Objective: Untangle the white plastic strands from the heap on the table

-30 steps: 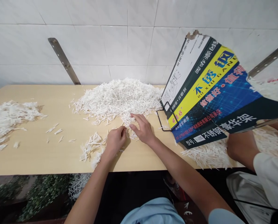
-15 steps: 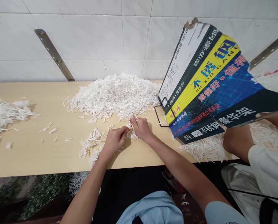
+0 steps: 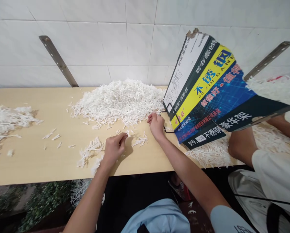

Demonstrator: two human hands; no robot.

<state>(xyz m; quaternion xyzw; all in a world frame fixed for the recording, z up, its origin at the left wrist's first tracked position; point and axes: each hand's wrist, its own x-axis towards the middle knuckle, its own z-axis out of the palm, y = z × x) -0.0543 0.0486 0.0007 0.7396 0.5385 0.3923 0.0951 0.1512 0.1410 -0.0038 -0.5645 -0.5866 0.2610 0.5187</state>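
My left hand [image 3: 115, 147] is closed in a pinch on a small white piece [image 3: 128, 133] that sticks out past its fingertips, above the table. Further right, my right hand [image 3: 156, 124] is raised near the wire stand, its fingers curled; anything between them is too small to make out. Behind both hands rises a large heap of short white pieces [image 3: 121, 100]. A little cluster of white pieces [image 3: 141, 139] lies on the table between the hands. Beside my left hand is a looser pile of white strands [image 3: 91, 149].
A printed cardboard sheet [image 3: 208, 97] leans upright in a black wire stand [image 3: 169, 131] on the tan table [image 3: 50, 165]. Another white pile [image 3: 11, 118] lies far left. At the right, a person's arm [image 3: 243, 145] reaches behind the cardboard. Metal brackets [image 3: 58, 61] stand against the tiled wall.
My hands have moved apart: the right went right toward the wire stand, the left slightly left. The small cluster between them now shows fully. The view has shifted slightly.
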